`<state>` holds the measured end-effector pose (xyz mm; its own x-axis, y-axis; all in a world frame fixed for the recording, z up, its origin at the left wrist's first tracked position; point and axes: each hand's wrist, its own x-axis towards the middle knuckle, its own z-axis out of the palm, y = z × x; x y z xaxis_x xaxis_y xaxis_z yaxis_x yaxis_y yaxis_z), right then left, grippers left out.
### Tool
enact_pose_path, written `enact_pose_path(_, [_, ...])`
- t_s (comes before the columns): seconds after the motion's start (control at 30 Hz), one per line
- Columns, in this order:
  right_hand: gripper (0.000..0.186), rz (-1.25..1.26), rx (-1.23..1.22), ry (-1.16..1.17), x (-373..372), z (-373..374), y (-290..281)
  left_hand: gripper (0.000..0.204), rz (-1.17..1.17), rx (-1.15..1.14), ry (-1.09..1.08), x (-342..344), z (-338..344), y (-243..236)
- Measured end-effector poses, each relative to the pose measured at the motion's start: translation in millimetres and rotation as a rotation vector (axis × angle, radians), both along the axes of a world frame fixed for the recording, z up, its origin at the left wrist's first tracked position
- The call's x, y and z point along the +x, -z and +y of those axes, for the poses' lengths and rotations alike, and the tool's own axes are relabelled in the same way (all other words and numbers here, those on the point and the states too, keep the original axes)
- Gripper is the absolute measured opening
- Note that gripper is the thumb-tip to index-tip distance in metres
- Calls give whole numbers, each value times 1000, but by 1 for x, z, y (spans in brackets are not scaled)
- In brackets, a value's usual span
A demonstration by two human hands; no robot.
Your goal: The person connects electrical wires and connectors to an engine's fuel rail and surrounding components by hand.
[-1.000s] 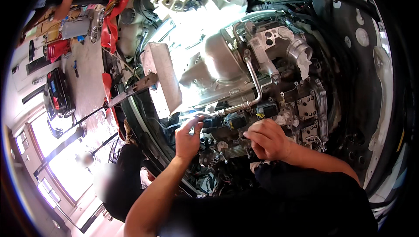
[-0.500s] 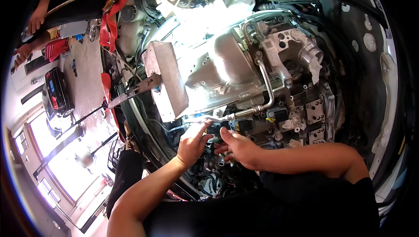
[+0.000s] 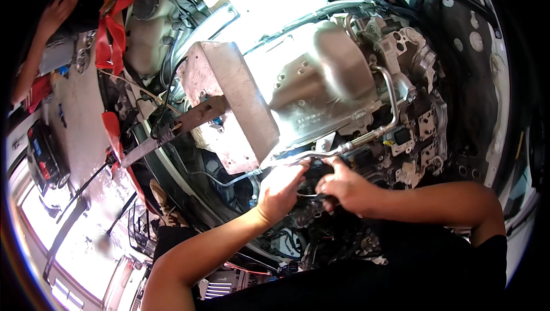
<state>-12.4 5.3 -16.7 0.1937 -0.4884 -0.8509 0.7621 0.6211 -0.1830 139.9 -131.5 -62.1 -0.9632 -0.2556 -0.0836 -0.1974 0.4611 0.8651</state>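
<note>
Working at the near side of the metal pipe (image 3: 366,137) along the silvery cover (image 3: 321,79), left hand (image 3: 281,193) and right hand (image 3: 350,188) curl close together, any pinched part indiscernible, apparently mid-manipulation, calling next for steady fingertip control.

The open engine bay (image 3: 470,133) of a car carries everything here, with the engine (image 3: 427,133) seated in it. On the engine sits a broad silver metal cover (image 3: 321,76), and a bent metal pipe (image 3: 392,99) runs along that cover's edge. A box-shaped metal piece (image 3: 243,99) stands beside the cover, a flat bar (image 3: 200,113) against its side. Farther left, the pale floor (image 3: 86,99) bears a dark car (image 3: 46,156) and a small blue object (image 3: 62,115).
</note>
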Motion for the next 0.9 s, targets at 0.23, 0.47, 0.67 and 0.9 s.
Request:
enact_pose_path(0.23, [46, 562, -46, -500, -4, -6, 9, 26, 57, 174, -4, 0, -11, 9])
enact_pose_path(0.47, [51, 783, -8, -505, 17, -28, -28, 25, -127, 198, -113, 19, -13, 5])
enact_pose_path(0.67, [47, 1186, 201, -674, 41, -48, -41, 18, -65, 225, -36, 34, -33, 18])
enact_pose_path(0.9, [50, 1844, 11, -1125, 54, -49, -47, 19, -26, 290, -275, 36, -15, 22])
